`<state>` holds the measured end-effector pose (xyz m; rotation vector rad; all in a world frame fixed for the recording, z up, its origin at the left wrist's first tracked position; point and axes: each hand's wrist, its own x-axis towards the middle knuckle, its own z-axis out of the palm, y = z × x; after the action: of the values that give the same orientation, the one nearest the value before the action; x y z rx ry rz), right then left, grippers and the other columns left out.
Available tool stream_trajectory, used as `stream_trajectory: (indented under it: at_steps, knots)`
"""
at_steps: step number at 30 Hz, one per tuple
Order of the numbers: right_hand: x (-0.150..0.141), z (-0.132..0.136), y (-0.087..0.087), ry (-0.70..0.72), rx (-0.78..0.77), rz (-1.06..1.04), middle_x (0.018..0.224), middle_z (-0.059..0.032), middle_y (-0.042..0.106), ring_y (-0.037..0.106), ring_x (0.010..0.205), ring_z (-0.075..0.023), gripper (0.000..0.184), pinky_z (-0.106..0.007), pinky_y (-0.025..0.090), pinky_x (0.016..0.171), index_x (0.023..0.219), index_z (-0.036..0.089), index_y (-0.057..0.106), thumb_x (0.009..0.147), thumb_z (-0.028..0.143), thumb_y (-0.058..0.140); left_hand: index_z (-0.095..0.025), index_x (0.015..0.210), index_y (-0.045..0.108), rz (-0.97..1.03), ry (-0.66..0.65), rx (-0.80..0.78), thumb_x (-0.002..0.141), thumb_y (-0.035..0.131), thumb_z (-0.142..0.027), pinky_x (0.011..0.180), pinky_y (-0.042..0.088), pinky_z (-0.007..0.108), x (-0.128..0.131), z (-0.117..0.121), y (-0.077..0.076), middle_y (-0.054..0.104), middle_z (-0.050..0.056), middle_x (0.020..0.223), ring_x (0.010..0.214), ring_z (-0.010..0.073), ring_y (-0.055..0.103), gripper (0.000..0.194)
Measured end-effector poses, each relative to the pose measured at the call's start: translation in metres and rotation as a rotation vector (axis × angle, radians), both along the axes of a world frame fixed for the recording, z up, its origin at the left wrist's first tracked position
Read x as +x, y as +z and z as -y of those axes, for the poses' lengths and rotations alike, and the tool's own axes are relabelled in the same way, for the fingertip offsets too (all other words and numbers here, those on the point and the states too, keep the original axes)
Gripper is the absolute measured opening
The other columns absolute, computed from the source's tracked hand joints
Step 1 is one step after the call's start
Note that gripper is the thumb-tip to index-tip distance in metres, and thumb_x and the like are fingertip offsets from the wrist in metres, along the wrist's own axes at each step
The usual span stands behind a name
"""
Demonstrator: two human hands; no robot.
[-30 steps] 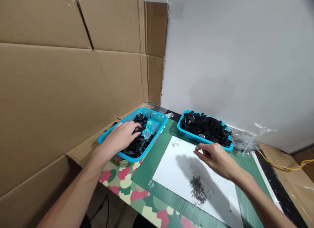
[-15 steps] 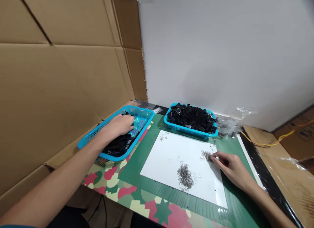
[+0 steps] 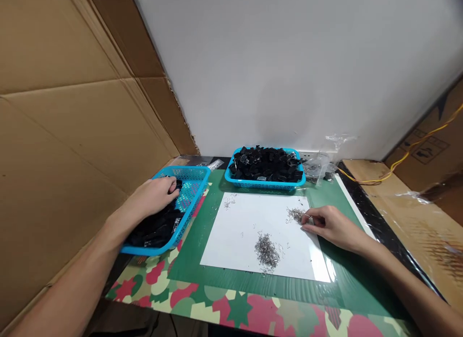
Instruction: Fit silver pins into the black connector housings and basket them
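Observation:
My left hand (image 3: 156,196) reaches into the blue plastic basket (image 3: 181,235) on the left, its fingers curled in at the black plastic pieces (image 3: 155,231). What those fingers grip, if anything, is hidden. On the right, my right hand (image 3: 327,226) rests at the edge of a small pile of tiny bent metal wire pieces (image 3: 295,215). Its thumb and forefinger are drawn together, and anything between them is too small to make out. A larger pile of the same wire pieces (image 3: 266,251) lies on the white sheet (image 3: 231,245).
A second blue basket (image 3: 265,185), heaped with small black parts (image 3: 265,164), stands against the wall. Clear plastic bags (image 3: 318,168) lie beside it. Cardboard (image 3: 72,134) borders the left side, and a yellow cable (image 3: 394,168) runs along the right. A green mat (image 3: 188,255) lies under the sheet.
The view has turned to the right, so the table and baskets sit further left. My left hand remains in the left basket and my right hand at the small wire pile, fingers still drawn together.

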<state>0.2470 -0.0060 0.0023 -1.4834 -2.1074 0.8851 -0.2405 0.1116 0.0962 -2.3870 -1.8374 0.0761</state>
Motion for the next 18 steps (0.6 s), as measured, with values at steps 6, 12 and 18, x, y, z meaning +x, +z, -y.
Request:
stream_trajectory:
  at_steps: [6, 12, 18]
  knots:
    - [-0.001, 0.001, -0.001, 0.026, -0.045, -0.027, 0.063, 0.0035, 0.047, 0.040, 0.060, -0.0141, 0.024, -0.028, 0.028, 0.058, 0.083, 0.020, 0.073, 0.095, 0.038, 0.063, -0.021, 0.123, 0.061, 0.202, 0.017, 0.098, 0.097, 0.043, -0.045, 0.078, 0.048, 0.038, 0.005, 0.003, 0.015, 0.073, 0.012, 0.105, 0.091, 0.0306, 0.068, 0.040]
    - [-0.008, 0.005, 0.006, -0.030, -0.062, -0.259, 0.072, 0.0007, 0.054, 0.045, 0.066, -0.0157, 0.033, -0.028, 0.033, 0.061, 0.088, 0.020, 0.067, 0.100, 0.049, 0.056, -0.021, 0.119, 0.071, 0.476, -0.137, 0.223, 0.100, 0.049, -0.043, 0.094, 0.050, 0.035, 0.059, 0.020, 0.034, 0.071, 0.008, 0.118, 0.100, 0.0243, 0.067, 0.037]
    - [-0.014, 0.008, 0.007, -0.073, -0.084, -0.421, 0.071, 0.0009, 0.055, 0.043, 0.064, -0.0139, 0.039, -0.027, 0.032, 0.058, 0.084, 0.019, 0.066, 0.097, 0.055, 0.061, -0.023, 0.117, 0.066, 0.740, -0.308, 0.064, 0.102, 0.055, -0.039, 0.078, 0.047, 0.030, 0.144, 0.053, 0.014, 0.067, 0.001, 0.093, 0.080, 0.0169, 0.059, 0.025]
